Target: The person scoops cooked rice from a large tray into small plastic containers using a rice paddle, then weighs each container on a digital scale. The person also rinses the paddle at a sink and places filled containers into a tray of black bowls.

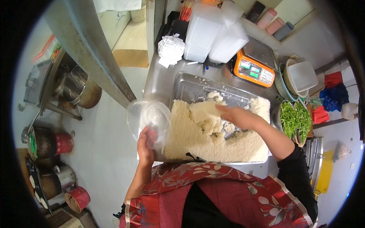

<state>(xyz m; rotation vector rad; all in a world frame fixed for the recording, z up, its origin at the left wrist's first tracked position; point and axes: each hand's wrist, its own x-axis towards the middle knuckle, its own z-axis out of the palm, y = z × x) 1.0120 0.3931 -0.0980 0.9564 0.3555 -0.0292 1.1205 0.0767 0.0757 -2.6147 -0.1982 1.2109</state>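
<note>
A large metal tray (182,81) lies in front of me, spread with white cooked rice (213,147). Bare metal shows in its far part, and the rice there is broken into clumps. My left hand (145,148) is closed on a clear round plastic container (155,114), held by the tray's left edge; its fingers show through the plastic. In my right hand (240,117), over the middle of the tray, is a pale flat scraper (205,110) that touches the rice. Part of its grip is hidden by the fingers.
Behind the tray stand stacked translucent plastic boxes (203,30), a crumpled white paper bundle (171,47) and an orange scale (254,70). Chopped greens (294,119) sit at the right, near nested bowls (301,76). A metal post (91,49) rises at left, with pots (81,89) beyond.
</note>
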